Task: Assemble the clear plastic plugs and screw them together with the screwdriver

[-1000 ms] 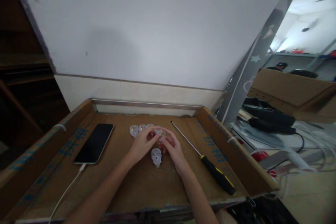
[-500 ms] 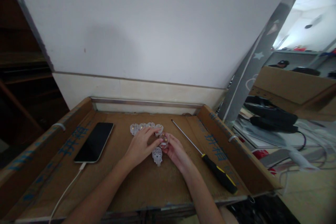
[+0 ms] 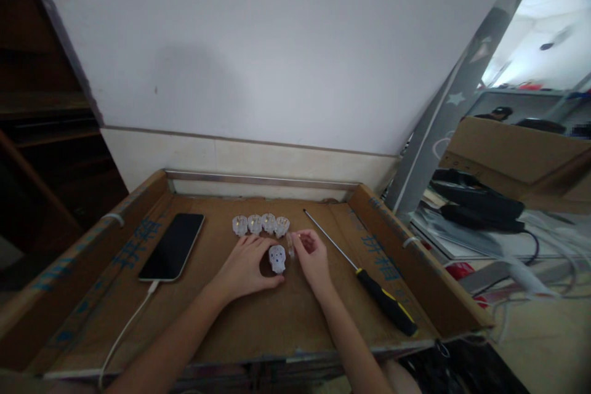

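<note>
My left hand (image 3: 249, 263) lies on the cardboard with thumb and fingers apart, curved around a clear plastic plug shell (image 3: 277, 258). That shell shows small dark holes; whether a fingertip touches it I cannot tell. Just to its right, my right hand (image 3: 314, 257) pinches another clear plug piece (image 3: 290, 246), held on edge between thumb and fingers. Beyond both hands stands a row of several clear plug pieces (image 3: 255, 225) with brass-coloured metal inside.
A screwdriver (image 3: 385, 300) with a black and yellow handle lies to the right. On the left is a phone (image 3: 173, 247) with a white cable (image 3: 124, 332). Cardboard walls (image 3: 415, 265) edge the tray, and a white wall (image 3: 277, 61) rises behind. A person (image 3: 501, 112) is far right.
My hands have moved apart; the piece they both held is now in my right hand only. My left hand has come down around the shell on the cardboard.
</note>
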Motion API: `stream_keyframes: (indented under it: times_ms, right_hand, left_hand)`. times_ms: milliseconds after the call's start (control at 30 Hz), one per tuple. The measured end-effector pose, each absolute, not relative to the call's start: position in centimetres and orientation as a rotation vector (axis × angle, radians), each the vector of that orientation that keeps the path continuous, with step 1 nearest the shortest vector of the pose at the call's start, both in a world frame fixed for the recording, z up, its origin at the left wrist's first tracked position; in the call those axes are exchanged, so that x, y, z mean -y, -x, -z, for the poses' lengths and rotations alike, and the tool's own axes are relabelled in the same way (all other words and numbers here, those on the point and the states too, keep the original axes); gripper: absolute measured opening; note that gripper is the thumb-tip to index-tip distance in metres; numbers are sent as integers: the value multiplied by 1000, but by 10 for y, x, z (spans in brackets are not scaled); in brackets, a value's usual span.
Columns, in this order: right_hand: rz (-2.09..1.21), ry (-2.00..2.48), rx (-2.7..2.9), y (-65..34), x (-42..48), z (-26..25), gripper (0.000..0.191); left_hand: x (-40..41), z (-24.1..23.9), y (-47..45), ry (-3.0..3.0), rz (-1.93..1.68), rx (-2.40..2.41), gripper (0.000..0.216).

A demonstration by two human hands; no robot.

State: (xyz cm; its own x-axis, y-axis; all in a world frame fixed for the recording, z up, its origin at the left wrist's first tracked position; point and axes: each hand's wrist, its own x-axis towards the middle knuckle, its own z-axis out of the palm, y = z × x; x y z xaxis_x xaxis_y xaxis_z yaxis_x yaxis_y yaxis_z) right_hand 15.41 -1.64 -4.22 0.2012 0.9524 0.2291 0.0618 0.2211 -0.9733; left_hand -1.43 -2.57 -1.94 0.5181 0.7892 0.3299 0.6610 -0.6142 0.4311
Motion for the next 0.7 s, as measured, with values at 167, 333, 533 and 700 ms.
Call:
stream_keyframes:
  times_ms: [167, 333, 533, 700]
  right_hand:
    - [-708, 1204, 1320, -145, 28, 34, 22]
    - [-650, 1243, 1385, -142, 30, 32, 19]
    - [-643, 1266, 1395, -140, 28, 36, 19]
    - [-691, 1216, 1377, -142, 23, 39, 22]
  left_hand:
    - [23, 19, 14, -2525, -731, -1296, 56]
    - [23, 19, 7, -2486, -759, -1326, 53]
    - [24, 22, 2, -2331, -800, -1337, 50]
    - [23, 26, 6, -2237, -936, -1244, 46]
